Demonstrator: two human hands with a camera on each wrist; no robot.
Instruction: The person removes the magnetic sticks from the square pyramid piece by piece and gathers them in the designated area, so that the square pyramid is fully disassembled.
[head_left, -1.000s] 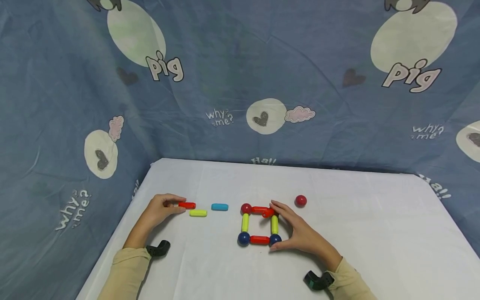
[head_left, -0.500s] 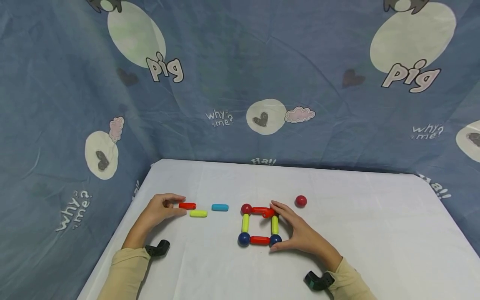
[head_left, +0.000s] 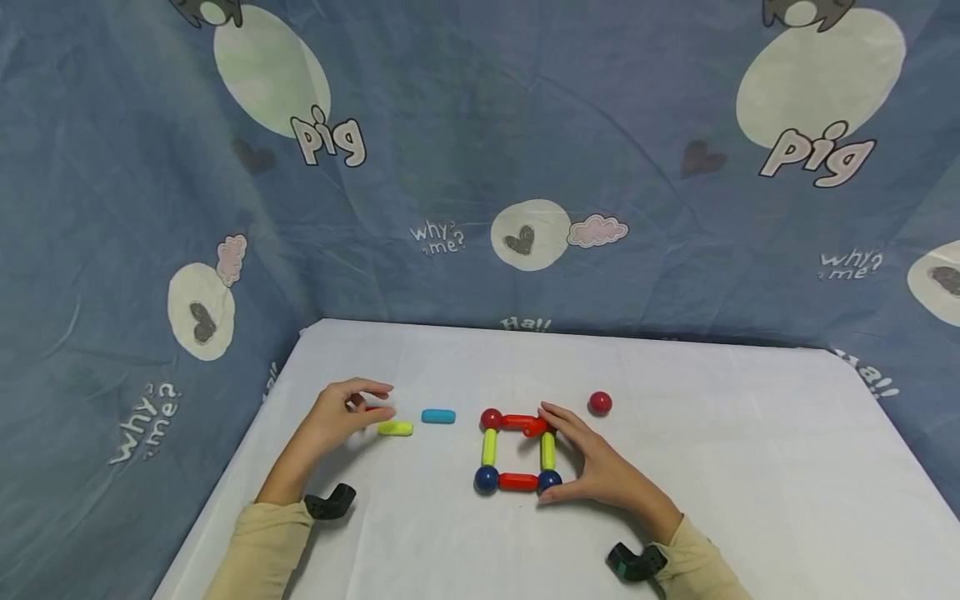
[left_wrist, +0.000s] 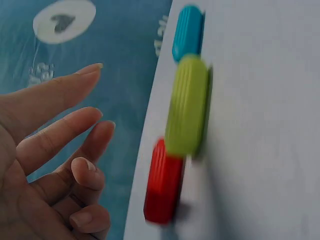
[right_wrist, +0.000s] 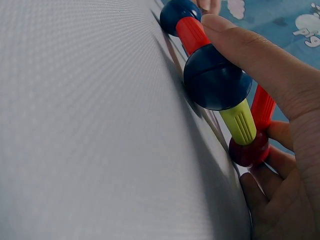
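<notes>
Square frame (head_left: 518, 482): lower centre, apparently being steadied
Right hand (head_left: 591, 468): holds its right side
Left hand (head_left: 333, 414): lower left, wide, empty
Red rod (left_wrist: 162, 185): nearby; next likely needs pinching

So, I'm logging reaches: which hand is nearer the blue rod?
Left. The left hand is close by, just left of the blue rod; the right hand is farther off to its right, at the square frame.

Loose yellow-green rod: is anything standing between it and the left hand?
Nothing visible does. In the left wrist view, only backdrop and white table show between the left hand and the loose yellow-green rod. The red rod lies by one end, the blue rod by the other; neither appears to block that gap.
</notes>
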